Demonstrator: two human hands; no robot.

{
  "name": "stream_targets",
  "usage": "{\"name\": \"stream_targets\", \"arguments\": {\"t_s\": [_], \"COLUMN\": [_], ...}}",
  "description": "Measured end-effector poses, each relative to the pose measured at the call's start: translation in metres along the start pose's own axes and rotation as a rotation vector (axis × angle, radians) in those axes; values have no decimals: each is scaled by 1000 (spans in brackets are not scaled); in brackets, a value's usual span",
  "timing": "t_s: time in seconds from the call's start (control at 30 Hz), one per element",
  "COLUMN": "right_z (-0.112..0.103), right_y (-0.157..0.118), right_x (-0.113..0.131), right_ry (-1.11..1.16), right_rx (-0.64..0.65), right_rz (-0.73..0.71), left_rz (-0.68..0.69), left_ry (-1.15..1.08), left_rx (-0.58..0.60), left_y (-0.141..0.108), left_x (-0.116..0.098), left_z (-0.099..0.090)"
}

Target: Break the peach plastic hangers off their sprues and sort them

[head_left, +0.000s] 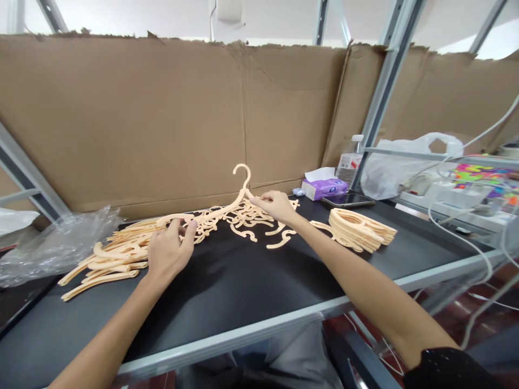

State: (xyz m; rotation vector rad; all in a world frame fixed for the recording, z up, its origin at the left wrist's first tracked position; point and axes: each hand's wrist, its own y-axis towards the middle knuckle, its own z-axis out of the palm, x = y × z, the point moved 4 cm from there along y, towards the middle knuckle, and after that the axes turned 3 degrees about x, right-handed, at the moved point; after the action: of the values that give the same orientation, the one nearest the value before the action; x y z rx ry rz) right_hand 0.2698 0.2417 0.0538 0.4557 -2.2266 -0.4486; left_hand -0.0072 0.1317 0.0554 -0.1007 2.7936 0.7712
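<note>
A cream plastic clothes hanger [232, 205] is raised above the table with its hook [243, 168] pointing up. My right hand [276, 206] pinches it just below the hook, at the right side. My left hand [169, 249] is closed round a curved cream hanger arm [175, 218]; whether this arm joins the hook part, I cannot tell. Beneath and beside my left hand lies a pile of loose hanger arms [121, 256]. Small hook pieces [251, 213] are heaped behind, between my two hands, and some lie scattered nearer to me.
A stack of cream hanger parts [359, 229] lies at the right. Behind it are a purple tissue pack [326, 188], a phone [348, 200] and a water bottle [351, 162]. Clear plastic wrap [60, 243] covers the left end. A cardboard wall [162, 119] closes the back; white cables [458, 237] hang right.
</note>
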Motion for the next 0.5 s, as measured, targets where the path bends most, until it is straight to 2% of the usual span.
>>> {"name": "stream_targets", "arguments": {"t_s": [0.13,0.33,0.4,0.5], "right_z": [9,28,31,27], "right_y": [-3,-18,-21,-19], "right_x": [8,43,48,44], "right_ry": [-88,-135,-150,-125], "right_rx": [25,24,14,6], "right_rz": [-81,-272,-289,-264], "left_rz": [59,464,478,351], "left_ry": [17,130,115,7], "left_rx": [54,97,88,28], "left_y": [-4,-16,-16,-10], "left_x": [-7,-22,-20,-12], "left_z": [2,25,29,26]}}
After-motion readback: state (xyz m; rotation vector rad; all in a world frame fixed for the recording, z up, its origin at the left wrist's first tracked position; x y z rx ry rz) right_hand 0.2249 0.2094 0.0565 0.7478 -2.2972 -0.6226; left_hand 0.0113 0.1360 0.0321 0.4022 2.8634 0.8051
